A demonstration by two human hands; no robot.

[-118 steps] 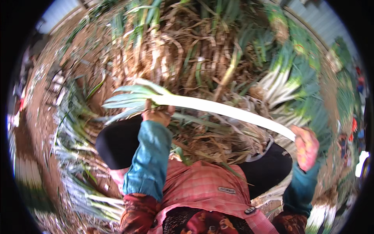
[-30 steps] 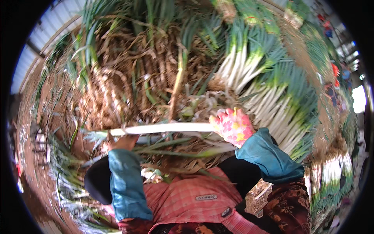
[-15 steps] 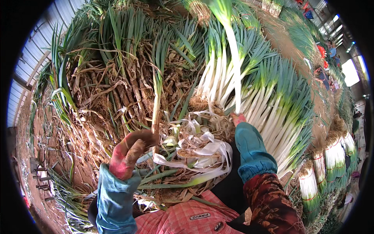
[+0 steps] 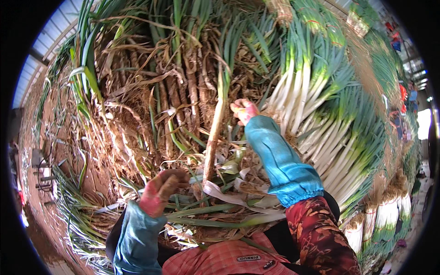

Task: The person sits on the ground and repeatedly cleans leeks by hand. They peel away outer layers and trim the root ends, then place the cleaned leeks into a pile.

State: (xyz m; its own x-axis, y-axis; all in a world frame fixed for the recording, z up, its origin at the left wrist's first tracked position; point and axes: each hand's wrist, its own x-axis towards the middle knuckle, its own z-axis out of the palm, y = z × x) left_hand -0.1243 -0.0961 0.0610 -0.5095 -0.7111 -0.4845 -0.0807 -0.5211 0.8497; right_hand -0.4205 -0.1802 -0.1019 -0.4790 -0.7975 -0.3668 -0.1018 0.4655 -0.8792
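Note:
My left hand (image 4: 163, 191), in a stained pinkish glove, is low in the middle with its fingers loosely bent and apart. Nothing shows between them. Just right of its fingertips stands the brown root end of an unpeeled green onion (image 4: 214, 133), whose stalk rises to green leaves. My right hand (image 4: 244, 111) reaches beside that stalk's upper part, fingers half bent, with a small gap between. Teal sleeve covers reach both wrists. Peeled green onions (image 4: 337, 142) with white stalks lie fanned out on the right, another peeled bunch (image 4: 298, 87) beyond them.
A heap of unpeeled green onions (image 4: 169, 101) with dry brown husks fills the left and centre. Stripped peelings (image 4: 229, 197) lie before my lap. Tied bundles (image 4: 382, 220) stand at the right. A metal rack-like thing (image 4: 43, 174) is at far left.
My right hand has let go of a peeled white green onion and moved left toward the unpeeled stalk. My left hand stays low, fingers still bent. The whole view has shifted.

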